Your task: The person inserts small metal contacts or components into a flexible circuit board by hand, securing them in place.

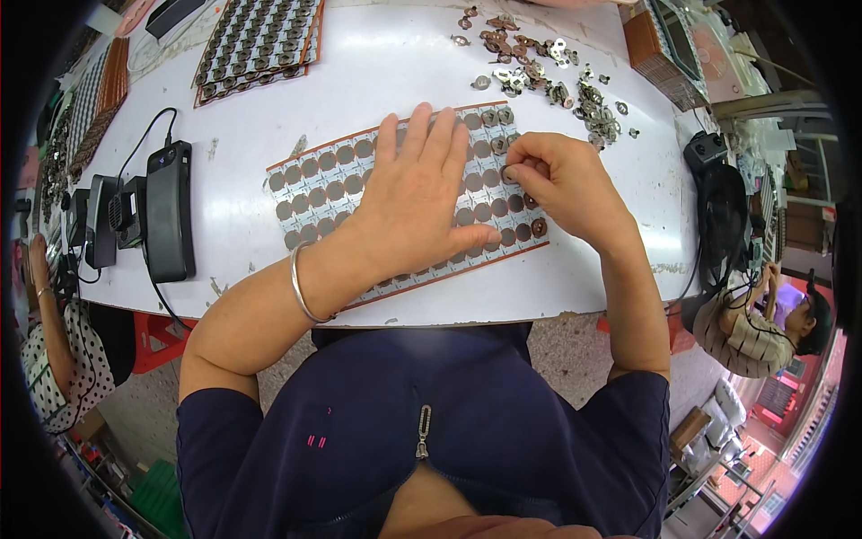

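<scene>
A panel of small circuit boards with rows of grey round pads lies slightly tilted in front of me, its edges reddish brown. My left hand rests flat on its middle, fingers stretched out, covering part of the rows. Over the right end of the panel, my right hand pinches a small round metal clip between thumb and forefinger, mostly hidden by the fingertips. Metal clips sit on pads at the upper right corner, and another clip is at the lower right corner.
Loose metal clips are scattered beyond the panel. Stacked filled panels lie far left, with another stack at the left edge. A brown stack stands far right. A black cabled device sits left. Co-workers sit on both sides.
</scene>
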`<state>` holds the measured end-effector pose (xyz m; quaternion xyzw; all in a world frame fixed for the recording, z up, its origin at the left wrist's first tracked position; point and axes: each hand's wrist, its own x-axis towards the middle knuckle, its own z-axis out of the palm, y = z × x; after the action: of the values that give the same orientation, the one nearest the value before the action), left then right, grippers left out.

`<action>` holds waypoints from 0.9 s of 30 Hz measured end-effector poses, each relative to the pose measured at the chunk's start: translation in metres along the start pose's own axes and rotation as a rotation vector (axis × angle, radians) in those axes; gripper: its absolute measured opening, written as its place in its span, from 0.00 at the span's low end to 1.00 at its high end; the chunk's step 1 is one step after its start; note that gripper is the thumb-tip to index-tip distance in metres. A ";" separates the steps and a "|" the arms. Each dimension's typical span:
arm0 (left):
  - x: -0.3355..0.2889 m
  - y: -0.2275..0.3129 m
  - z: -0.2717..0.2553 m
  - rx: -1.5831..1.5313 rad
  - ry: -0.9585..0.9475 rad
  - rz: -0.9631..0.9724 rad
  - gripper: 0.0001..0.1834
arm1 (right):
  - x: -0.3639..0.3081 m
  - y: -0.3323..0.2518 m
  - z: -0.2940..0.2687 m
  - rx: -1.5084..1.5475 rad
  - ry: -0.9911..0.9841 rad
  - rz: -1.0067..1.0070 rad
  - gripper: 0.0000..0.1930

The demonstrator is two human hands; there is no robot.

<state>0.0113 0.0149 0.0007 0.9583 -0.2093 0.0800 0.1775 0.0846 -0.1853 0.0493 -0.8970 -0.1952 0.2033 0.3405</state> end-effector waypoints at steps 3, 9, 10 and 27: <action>0.000 -0.001 0.001 -0.021 0.008 0.000 0.57 | 0.000 0.007 0.007 -0.104 0.125 -0.204 0.06; 0.000 0.000 0.000 -0.020 0.004 -0.004 0.57 | -0.010 0.015 0.017 -0.147 0.260 -0.143 0.08; 0.000 -0.001 0.000 -0.021 0.003 -0.003 0.57 | -0.012 0.015 0.019 -0.124 0.273 -0.157 0.08; 0.001 0.004 -0.004 0.016 -0.090 -0.057 0.59 | -0.021 0.025 0.040 -0.236 0.463 -0.422 0.10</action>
<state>0.0105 0.0126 0.0057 0.9679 -0.1892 0.0336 0.1623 0.0529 -0.1917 0.0096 -0.8925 -0.3162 -0.1048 0.3042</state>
